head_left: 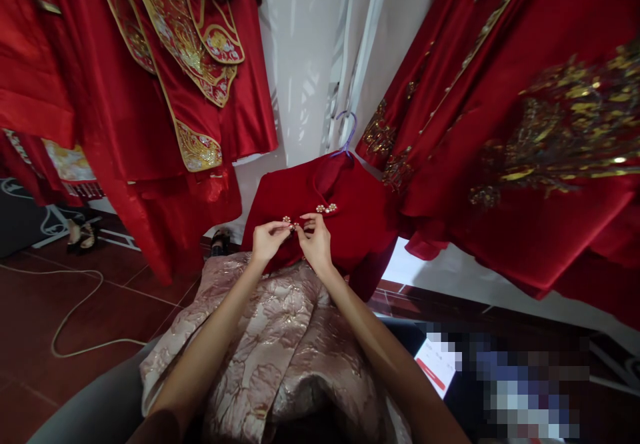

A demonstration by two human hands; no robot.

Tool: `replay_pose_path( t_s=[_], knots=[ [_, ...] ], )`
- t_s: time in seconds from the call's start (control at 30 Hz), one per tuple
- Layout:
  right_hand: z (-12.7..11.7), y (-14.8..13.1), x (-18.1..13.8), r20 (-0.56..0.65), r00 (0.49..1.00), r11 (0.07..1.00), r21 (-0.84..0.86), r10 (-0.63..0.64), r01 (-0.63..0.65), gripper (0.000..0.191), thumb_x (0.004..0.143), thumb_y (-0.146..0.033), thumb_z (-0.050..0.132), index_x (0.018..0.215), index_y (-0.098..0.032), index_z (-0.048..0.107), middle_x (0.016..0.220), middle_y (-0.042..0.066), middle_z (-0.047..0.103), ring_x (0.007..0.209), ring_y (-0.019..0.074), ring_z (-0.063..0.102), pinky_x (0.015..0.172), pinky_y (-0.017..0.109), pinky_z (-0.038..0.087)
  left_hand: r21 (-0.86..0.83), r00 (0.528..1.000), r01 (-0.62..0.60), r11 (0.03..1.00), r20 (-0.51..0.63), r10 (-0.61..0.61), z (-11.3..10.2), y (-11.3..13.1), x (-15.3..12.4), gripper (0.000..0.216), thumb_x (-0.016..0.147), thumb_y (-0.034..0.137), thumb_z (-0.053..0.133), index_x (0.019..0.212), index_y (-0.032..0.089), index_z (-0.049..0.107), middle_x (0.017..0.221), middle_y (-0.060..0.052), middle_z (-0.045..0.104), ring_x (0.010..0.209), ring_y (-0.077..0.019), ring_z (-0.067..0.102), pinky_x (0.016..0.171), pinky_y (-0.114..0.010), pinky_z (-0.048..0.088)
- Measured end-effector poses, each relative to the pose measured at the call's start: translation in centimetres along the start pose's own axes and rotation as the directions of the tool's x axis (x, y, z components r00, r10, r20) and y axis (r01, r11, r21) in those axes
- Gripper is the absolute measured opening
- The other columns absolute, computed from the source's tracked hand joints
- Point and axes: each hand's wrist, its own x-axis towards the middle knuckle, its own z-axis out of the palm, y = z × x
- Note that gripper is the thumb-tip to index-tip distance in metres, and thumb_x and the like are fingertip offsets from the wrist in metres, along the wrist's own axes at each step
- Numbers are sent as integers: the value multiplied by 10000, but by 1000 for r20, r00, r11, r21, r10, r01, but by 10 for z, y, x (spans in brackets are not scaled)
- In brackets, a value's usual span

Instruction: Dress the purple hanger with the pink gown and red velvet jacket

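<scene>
A dark red jacket point(365, 194) with a stand-up collar hangs on a purple hanger point(349, 127) in front of me. Flower-shaped, pearly clasps run down its front, and the upper clasp point(326, 209) looks joined. My left hand point(269, 240) pinches the left side of a lower clasp point(287, 220) between thumb and fingertips. From the right, my right hand point(316, 239) has its thumb and fingers closed at the same clasp, partly covering it. Below my hands, a pink brocade garment point(270, 337) with a raised floral pattern spreads over my lap, joined to or overlapping the jacket's lower part.
Red embroidered gowns hang at left point(190, 97) and right point(475, 131), close to the jacket. A pale cable point(75, 271) curls over the tiled floor. Black shoes point(83, 236) stand at the left. A lit phone screen point(436, 367) shows beside my right forearm, next to a blurred-out patch.
</scene>
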Motion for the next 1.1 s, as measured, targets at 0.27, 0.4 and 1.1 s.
replay_pose_path(
  t_s=[0.27, 0.4, 1.1],
  knots=[
    [-1, 0, 2, 18, 1000, 1000, -16, 11, -10, 218, 758, -258, 564, 958, -185, 519, 897, 57, 586, 763, 153, 583, 633, 270, 545, -58, 997, 55, 997, 56, -52, 1, 3, 3, 215, 634, 289, 711, 769, 126, 675, 802, -67, 706, 690, -153, 655, 704, -290, 528],
    [-15, -4, -5, 129, 990, 996, 53, 61, -68, 230, 767, -298, 573, 960, -195, 503, 855, 41, 614, 781, 151, 626, 651, 268, 556, -32, 1000, 21, 999, -21, -21, 2, -9, -3, 184, 698, 268, 649, 816, 130, 622, 770, -55, 677, 651, -133, 634, 647, -276, 524],
    [-65, 34, -28, 424, 851, 933, -308, 310, -187, 210, 762, -288, 637, 922, -167, 575, 855, 73, 667, 815, 156, 638, 744, 289, 513, 631, 994, -97, 770, 102, 41, 7, -26, -74, 805, 815, 187, 453, 1467, 192, -20, 1270, -173, 423, 1031, -244, 544, 854, -373, 465]
  ],
)
